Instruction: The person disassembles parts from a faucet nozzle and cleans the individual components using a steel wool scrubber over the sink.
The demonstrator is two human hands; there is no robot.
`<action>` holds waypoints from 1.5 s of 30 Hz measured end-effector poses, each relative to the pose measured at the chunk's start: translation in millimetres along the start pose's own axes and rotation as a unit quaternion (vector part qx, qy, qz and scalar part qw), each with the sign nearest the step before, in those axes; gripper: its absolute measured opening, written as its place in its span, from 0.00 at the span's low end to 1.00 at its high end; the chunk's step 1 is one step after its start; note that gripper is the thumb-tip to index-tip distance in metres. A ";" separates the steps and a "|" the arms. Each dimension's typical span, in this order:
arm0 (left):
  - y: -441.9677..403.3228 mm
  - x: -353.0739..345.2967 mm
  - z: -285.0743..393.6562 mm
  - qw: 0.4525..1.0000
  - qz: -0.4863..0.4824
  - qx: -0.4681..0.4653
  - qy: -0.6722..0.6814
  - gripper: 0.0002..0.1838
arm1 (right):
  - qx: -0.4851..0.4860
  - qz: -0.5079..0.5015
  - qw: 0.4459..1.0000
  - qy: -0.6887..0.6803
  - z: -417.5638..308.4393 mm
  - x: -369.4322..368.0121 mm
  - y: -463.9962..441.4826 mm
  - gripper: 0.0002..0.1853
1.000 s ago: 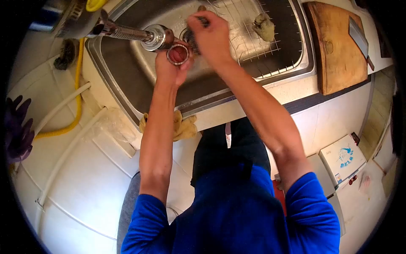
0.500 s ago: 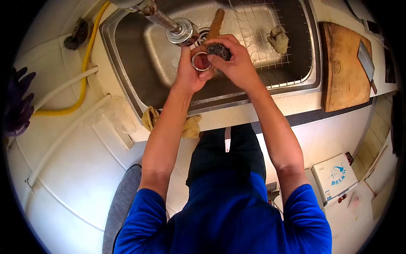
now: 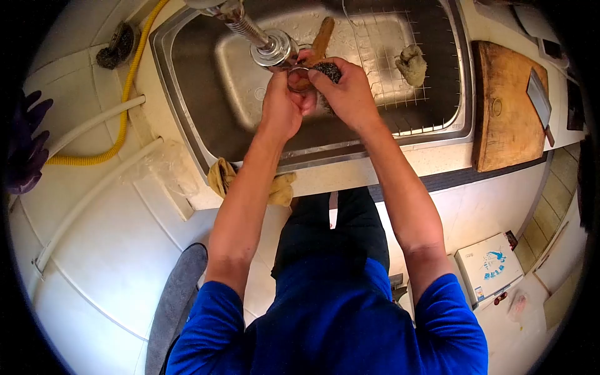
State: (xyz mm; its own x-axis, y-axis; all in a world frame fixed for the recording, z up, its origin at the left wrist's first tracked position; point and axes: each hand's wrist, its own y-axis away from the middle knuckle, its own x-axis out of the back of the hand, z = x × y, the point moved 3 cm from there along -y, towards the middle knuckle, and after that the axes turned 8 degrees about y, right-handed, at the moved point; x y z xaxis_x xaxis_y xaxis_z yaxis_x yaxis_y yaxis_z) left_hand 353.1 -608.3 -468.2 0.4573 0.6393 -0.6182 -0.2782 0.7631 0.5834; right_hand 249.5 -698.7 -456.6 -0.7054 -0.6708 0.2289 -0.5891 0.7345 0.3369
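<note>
My left hand (image 3: 282,107) is closed around a metal ring (image 3: 299,70), which it holds over the sink (image 3: 240,134) just below the faucet (image 3: 275,51). A dark steel wool scrubber (image 3: 329,72) is in my right hand (image 3: 351,95), pinched between thumb and fingers. The scrubber sits right beside the ring, and my right thumb reaches to the ring's edge. Part of the ring is hidden by my fingers. Behind both hands lies a brown wooden handle (image 3: 323,39) in the basin; its lower end is covered.
A wire rack (image 3: 381,69) lies on the sink's right side with a pale, crumpled cloth or sponge (image 3: 411,65) on it. To the right, a cleaver (image 3: 539,100) rests on a wooden cutting board (image 3: 507,115). A yellowish cloth (image 3: 220,177) hangs at the front edge. A yellow hose (image 3: 129,81) runs left.
The ring has tilted and shows less of its round opening. My left hand has turned slightly with it, while my right hand keeps the scrubber beside it. The whole view has shifted slightly.
</note>
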 end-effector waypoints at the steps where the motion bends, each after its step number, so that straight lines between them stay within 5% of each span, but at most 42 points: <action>1: 1.7 -3.9 1.9 0.999 -0.038 -0.016 0.008 0.24 | 0.001 0.001 1.000 0.001 -1.4 1.4 -1.1 0.16; 7: 4.1 3.2 2.1 0.987 -0.096 0.026 0.128 0.23 | 0.069 -0.009 0.994 -0.084 5.9 -2.4 -9.7 0.14; 9: 2.9 6.3 1.7 0.986 -0.092 0.020 0.135 0.22 | 0.058 0.152 0.984 -0.069 -1.0 5.4 -3.7 0.15; 13: 1.1 7.8 0.8 0.980 -0.113 0.016 0.161 0.20 | 0.034 0.068 0.997 -0.015 -10.5 13.4 0.7 0.15; 19: 0.8 1.6 4.2 0.981 -0.104 0.027 0.163 0.18 | -0.015 0.051 0.987 -0.150 -10.2 11.5 2.3 0.12; 21: -2.0 3.2 3.1 0.981 -0.114 0.022 0.156 0.17 | 0.037 0.111 0.984 -0.134 -15.0 14.2 3.6 0.11; 24: -8.7 3.3 2.2 0.982 -0.102 0.011 0.158 0.16 | 0.030 0.099 0.994 -0.022 -18.2 15.3 1.3 0.10; 28: -18.2 -2.5 3.2 0.979 -0.133 0.008 0.151 0.14 | 0.053 0.088 0.994 -0.036 -23.4 14.0 0.7 0.11; 29: -20.9 -0.9 0.8 0.979 -0.134 0.010 0.151 0.14 | 0.145 0.131 0.978 0.077 -28.4 13.2 1.3 0.12; 30: -23.3 0.8 -1.4 0.981 -0.108 0.013 0.161 0.15 | 0.235 0.171 0.938 0.189 -35.3 10.2 2.8 0.14; 32: -28.8 0.4 -7.5 0.982 -0.084 0.018 0.168 0.17 | 0.245 0.165 0.934 0.200 -37.5 0.3 8.2 0.16; 34: -27.9 -11.3 -5.2 0.991 0.089 -0.046 0.089 0.15 | 0.274 0.181 0.930 0.167 -37.8 -4.8 11.4 0.17; 38: -20.1 -11.6 3.5 0.995 0.090 -0.022 0.022 0.14 | 0.153 0.163 0.974 0.027 -18.4 -2.6 3.1 0.16; 42: -20.0 -16.5 5.6 0.998 0.055 -0.042 0.005 0.13 | 0.206 0.160 0.965 0.013 -15.9 -1.0 -4.8 0.13; 44: -19.3 -17.7 6.5 0.998 0.047 -0.052 -0.001 0.12 | 0.050 0.059 0.985 -0.153 -14.0 -3.6 -10.0 0.11; 45: -21.3 -15.9 7.7 0.998 0.037 -0.050 0.006 0.13 | 0.051 0.062 0.985 -0.156 -19.0 -1.1 -11.0 0.11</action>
State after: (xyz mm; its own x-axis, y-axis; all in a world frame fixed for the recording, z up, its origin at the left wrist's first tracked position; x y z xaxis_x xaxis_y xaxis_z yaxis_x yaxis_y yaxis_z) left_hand 358.2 -635.4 -466.8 0.4223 0.6953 -0.5816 -0.3941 0.7186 0.5729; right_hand 264.2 -707.9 -443.2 -0.8521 -0.5223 -0.0333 -0.5154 0.8264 0.2269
